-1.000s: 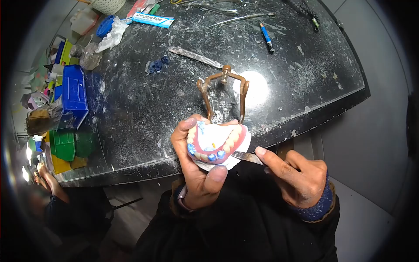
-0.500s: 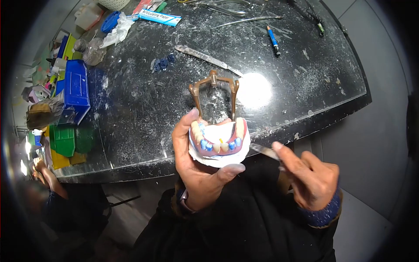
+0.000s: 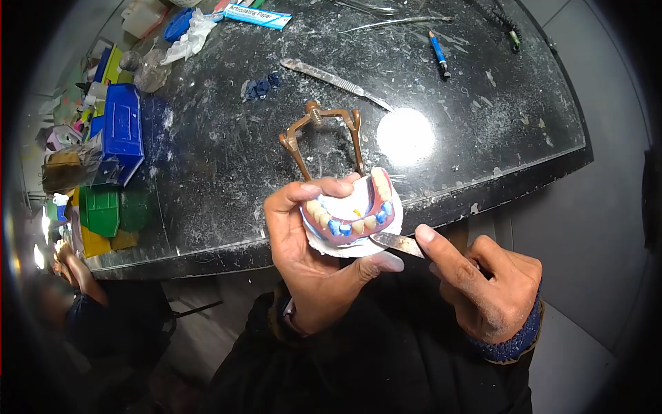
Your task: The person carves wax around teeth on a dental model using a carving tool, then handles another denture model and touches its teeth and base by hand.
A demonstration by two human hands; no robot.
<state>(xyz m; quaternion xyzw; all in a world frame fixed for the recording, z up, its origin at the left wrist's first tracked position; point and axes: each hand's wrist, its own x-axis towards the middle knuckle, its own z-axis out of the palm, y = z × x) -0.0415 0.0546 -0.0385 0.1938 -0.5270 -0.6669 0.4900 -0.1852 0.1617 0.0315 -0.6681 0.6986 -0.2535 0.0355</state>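
My left hand (image 3: 303, 265) is closed around a dental model on a white plaster base (image 3: 329, 248). A pink denture base (image 3: 345, 239) with a horseshoe row of teeth sits on it, and blue marks cover several teeth. From its far side rises a brown metal articulator frame (image 3: 336, 113). My left thumb lies along the near edge, while the fingers reach over the back. In my right hand (image 3: 493, 290) is a knife (image 3: 403, 244) with a flat metal blade. Its tip meets the front right edge of the denture, at the gum below the teeth. The handle is hidden in my fist.
On the dusty black bench (image 3: 221, 172) lie a scalpel (image 3: 331, 79), crumpled dark-blue paper (image 3: 261, 87), a blue pencil (image 3: 438, 54) and an articulating paper box (image 3: 256, 15). Blue (image 3: 123, 134) and green bins (image 3: 98, 215) stand at left. Another person's arm (image 3: 84, 274) shows beyond.
The knife has moved left, bringing its tip onto the denture's front. My left hand has tilted the model, swinging the articulator frame left. My left fingers now reach over the model's back.
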